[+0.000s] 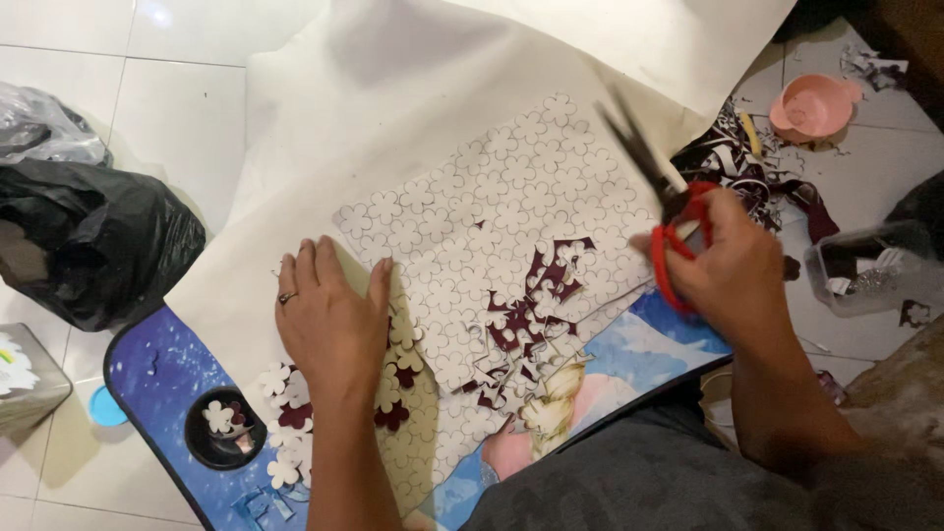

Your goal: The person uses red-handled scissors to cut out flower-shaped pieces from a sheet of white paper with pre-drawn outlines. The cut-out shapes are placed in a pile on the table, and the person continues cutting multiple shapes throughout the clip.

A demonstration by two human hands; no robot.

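One scissors (657, 187) in right hand (733, 261), blades up-left

Red-handled scissors (661, 202): dark blades parted, tips pointing up and away from the flower-cut sheet (492, 226), held above that sheet's right edge. Flower-cut sheet: cream, covered in outlined flower shapes, lying flat. Its near part is broken up, with maroon backing exposed. Loose cream flower pieces (285, 433) lie at its near-left corner.
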